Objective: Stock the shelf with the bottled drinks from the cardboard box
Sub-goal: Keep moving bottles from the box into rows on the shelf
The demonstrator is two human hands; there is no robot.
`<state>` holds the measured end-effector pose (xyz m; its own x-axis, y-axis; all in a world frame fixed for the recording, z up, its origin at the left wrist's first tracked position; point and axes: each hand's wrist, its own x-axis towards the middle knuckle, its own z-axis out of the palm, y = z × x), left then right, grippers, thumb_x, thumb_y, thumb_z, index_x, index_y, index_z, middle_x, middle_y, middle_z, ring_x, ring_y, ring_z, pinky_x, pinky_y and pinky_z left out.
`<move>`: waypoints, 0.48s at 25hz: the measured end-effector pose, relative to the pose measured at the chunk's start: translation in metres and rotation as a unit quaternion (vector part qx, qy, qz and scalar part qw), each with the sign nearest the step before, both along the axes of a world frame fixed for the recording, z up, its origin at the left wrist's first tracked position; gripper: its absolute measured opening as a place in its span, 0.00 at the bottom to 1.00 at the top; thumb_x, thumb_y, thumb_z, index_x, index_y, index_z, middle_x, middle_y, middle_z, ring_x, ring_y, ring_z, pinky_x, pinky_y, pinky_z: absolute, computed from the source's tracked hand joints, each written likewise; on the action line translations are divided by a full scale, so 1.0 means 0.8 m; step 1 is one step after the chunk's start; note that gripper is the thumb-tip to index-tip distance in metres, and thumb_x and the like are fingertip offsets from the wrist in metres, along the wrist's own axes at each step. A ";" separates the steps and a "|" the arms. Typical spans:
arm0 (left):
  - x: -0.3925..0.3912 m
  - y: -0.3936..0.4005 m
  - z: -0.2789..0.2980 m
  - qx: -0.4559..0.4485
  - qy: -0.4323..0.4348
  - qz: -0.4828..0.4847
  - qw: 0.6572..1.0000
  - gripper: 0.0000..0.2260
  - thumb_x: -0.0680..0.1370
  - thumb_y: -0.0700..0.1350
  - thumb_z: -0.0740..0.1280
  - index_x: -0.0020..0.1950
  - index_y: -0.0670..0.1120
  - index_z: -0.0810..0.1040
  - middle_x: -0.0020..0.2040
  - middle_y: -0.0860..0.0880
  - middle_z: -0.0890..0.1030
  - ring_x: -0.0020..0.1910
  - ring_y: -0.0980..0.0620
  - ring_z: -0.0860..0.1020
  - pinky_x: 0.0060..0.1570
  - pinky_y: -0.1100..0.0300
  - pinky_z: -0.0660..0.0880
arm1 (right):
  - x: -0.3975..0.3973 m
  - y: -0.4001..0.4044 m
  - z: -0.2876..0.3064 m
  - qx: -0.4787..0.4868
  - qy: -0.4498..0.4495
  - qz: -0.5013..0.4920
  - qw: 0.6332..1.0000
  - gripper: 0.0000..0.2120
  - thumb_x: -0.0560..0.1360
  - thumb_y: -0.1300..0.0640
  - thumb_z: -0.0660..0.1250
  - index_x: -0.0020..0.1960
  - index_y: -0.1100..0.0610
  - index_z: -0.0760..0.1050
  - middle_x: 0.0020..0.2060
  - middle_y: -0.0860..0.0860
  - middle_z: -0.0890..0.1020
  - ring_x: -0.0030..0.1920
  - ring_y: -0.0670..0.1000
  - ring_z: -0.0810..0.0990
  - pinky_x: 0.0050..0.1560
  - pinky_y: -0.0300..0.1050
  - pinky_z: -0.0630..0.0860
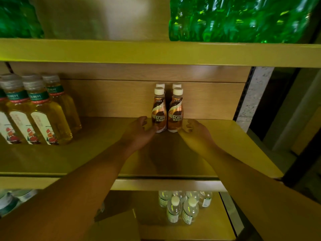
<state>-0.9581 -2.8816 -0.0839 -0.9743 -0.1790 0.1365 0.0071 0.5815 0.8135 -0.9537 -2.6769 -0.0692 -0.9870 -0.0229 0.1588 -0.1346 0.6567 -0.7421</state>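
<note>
Two brown coffee bottles with white caps stand upright side by side on the middle shelf (225, 145), the left one (159, 112) and the right one (175, 113). Behind them the caps of two more bottles (176, 85) show. My left hand (139, 132) rests on the shelf just left of the left bottle, fingers spread, thumb touching its base. On the right side my right hand (197, 130) lies with fingers curled loosely, a small gap from the right bottle. Neither hand holds anything. A corner of the cardboard box (118, 226) shows at the bottom.
Several yellow tea bottles (43, 115) stand at the left of the same shelf. Green bottle packs (234, 18) fill the top shelf. Small clear bottles (182, 207) stand on the lower shelf. A wall and dark gap lie to the right of the shelving.
</note>
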 end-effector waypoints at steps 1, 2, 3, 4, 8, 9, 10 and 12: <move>0.011 -0.001 0.004 -0.004 -0.001 0.006 1.000 0.35 0.74 0.60 0.69 0.76 0.50 0.62 0.73 0.47 0.70 0.68 0.46 0.71 0.61 0.51 0.74 | 0.014 0.002 0.004 0.004 0.004 0.001 1.000 0.22 0.80 0.49 0.64 0.71 0.58 0.70 0.66 0.55 0.77 0.62 0.55 0.77 0.50 0.43 0.71; 0.025 -0.004 0.008 -0.017 0.000 0.008 1.000 0.36 0.74 0.63 0.68 0.77 0.51 0.61 0.74 0.48 0.68 0.70 0.46 0.70 0.63 0.50 0.73 | 0.026 0.002 0.006 0.013 0.016 0.004 1.000 0.20 0.81 0.50 0.63 0.69 0.58 0.71 0.64 0.56 0.77 0.62 0.57 0.77 0.51 0.46 0.74; 0.043 -0.005 0.013 -0.045 0.002 0.006 0.999 0.37 0.74 0.64 0.67 0.78 0.52 0.59 0.76 0.48 0.65 0.72 0.46 0.67 0.65 0.51 0.70 | 0.041 0.002 0.008 0.034 0.041 0.013 0.998 0.18 0.81 0.50 0.62 0.67 0.57 0.73 0.63 0.57 0.78 0.61 0.58 0.77 0.53 0.49 0.76; 0.059 -0.006 0.017 -0.089 0.001 0.003 0.996 0.37 0.74 0.66 0.65 0.78 0.53 0.58 0.77 0.49 0.63 0.73 0.46 0.65 0.67 0.51 0.67 | 0.052 0.002 0.007 0.066 0.067 0.029 0.995 0.18 0.80 0.48 0.62 0.66 0.55 0.73 0.63 0.55 0.77 0.62 0.58 0.76 0.56 0.51 0.76; 0.131 -0.018 0.029 -0.205 -0.008 0.026 0.978 0.37 0.72 0.69 0.63 0.77 0.58 0.59 0.77 0.50 0.62 0.74 0.47 0.62 0.71 0.49 0.63 | 0.106 -0.024 -0.002 0.181 0.112 0.120 0.970 0.30 0.78 0.41 0.61 0.77 0.50 0.61 0.77 0.47 0.60 0.76 0.51 0.58 0.73 0.49 0.63; 0.150 -0.021 0.030 -0.215 0.000 0.035 0.976 0.36 0.73 0.68 0.64 0.76 0.56 0.60 0.76 0.49 0.63 0.74 0.47 0.63 0.71 0.50 0.63 | 0.122 -0.035 -0.002 0.194 0.124 0.142 0.963 0.31 0.78 0.41 0.61 0.78 0.50 0.59 0.78 0.46 0.58 0.77 0.51 0.57 0.74 0.50 0.63; 0.175 -0.027 0.031 -0.237 0.005 0.047 0.970 0.34 0.73 0.67 0.64 0.76 0.55 0.62 0.75 0.49 0.65 0.73 0.46 0.64 0.71 0.51 0.63 | 0.139 -0.046 -0.004 0.202 0.132 0.162 0.957 0.32 0.79 0.41 0.61 0.78 0.50 0.58 0.78 0.46 0.57 0.77 0.51 0.57 0.74 0.51 0.63; 0.224 -0.040 0.026 -0.288 0.015 0.071 0.955 0.32 0.74 0.65 0.64 0.75 0.54 0.65 0.75 0.49 0.66 0.72 0.45 0.66 0.69 0.51 0.65 | 0.170 -0.066 -0.013 0.220 0.146 0.189 0.946 0.32 0.79 0.42 0.61 0.79 0.51 0.57 0.78 0.48 0.57 0.77 0.52 0.57 0.74 0.51 0.63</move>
